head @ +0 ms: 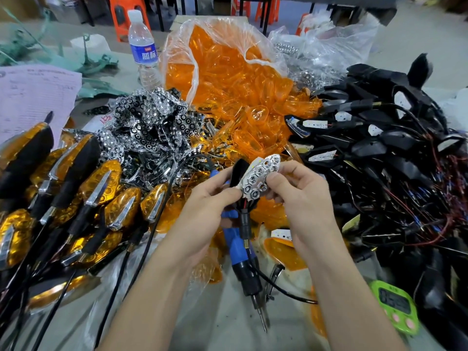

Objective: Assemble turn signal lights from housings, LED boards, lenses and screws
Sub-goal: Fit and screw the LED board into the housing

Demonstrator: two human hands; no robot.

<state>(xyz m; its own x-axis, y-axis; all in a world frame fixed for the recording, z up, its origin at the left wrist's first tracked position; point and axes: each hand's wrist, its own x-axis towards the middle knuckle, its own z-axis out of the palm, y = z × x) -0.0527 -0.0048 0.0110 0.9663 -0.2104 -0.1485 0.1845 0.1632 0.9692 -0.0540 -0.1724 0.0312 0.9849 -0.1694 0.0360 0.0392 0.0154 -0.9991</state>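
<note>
— Where's the chrome honeycomb reflector plate (260, 177)?
— Pinched by the right grip (301, 196), at its 10 o'clock, sitting against the black plastic housing (239, 168) that the left grip (210, 197) clasps.

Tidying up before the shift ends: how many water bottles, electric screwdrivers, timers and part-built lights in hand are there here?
water bottle: 1
electric screwdriver: 1
timer: 1
part-built light: 1
Total: 4
</note>
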